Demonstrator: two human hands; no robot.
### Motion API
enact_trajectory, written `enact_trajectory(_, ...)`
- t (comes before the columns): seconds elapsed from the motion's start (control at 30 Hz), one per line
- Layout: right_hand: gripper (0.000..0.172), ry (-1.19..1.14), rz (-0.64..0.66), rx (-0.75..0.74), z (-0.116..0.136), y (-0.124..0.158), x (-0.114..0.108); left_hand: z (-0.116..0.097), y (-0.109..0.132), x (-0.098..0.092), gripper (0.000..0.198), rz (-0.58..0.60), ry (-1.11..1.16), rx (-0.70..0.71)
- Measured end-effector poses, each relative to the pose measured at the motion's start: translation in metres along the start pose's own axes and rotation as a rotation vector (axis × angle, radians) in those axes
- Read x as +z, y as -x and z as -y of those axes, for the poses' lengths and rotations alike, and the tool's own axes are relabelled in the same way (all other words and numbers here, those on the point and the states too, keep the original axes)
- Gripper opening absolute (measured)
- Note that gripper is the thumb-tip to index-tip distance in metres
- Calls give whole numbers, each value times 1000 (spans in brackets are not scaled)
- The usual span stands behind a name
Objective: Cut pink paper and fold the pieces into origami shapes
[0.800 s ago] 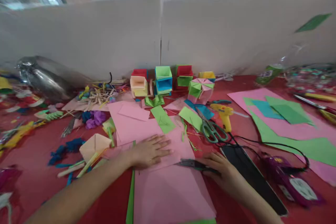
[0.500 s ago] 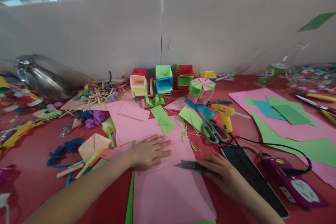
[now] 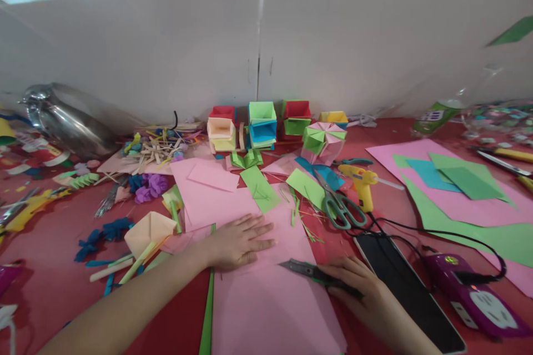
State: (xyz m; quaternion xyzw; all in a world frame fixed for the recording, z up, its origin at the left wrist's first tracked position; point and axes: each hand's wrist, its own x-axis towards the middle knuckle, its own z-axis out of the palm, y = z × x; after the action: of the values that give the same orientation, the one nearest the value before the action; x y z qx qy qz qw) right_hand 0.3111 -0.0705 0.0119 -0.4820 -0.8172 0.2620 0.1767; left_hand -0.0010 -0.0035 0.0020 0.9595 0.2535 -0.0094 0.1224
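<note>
My left hand (image 3: 237, 244) lies flat with fingers spread on a pink paper sheet (image 3: 270, 310) that rests on the red table. My right hand (image 3: 360, 291) is closed round the handle of a dark utility knife (image 3: 306, 270). The blade tip points left and rests on the same pink sheet, a little right of my left hand's fingertips. Both forearms reach in from the bottom edge.
Green-handled scissors (image 3: 339, 205), a yellow glue gun (image 3: 362, 186) and a black phone (image 3: 406, 288) lie to the right. A purple power strip (image 3: 474, 302) with a black cable sits further right. Folded paper boxes (image 3: 262, 125) stand by the white partition (image 3: 333, 39). Paper scraps and sticks clutter the left.
My right hand has drawn the knife a little down and towards me along the pink sheet. My left hand stays pressed flat in the same place.
</note>
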Motion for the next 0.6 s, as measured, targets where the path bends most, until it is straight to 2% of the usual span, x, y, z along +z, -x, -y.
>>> enact_trajectory(0.6,26,-19,9,-23,6,-3,-3,-1,1,1,49,-10,-6,2)
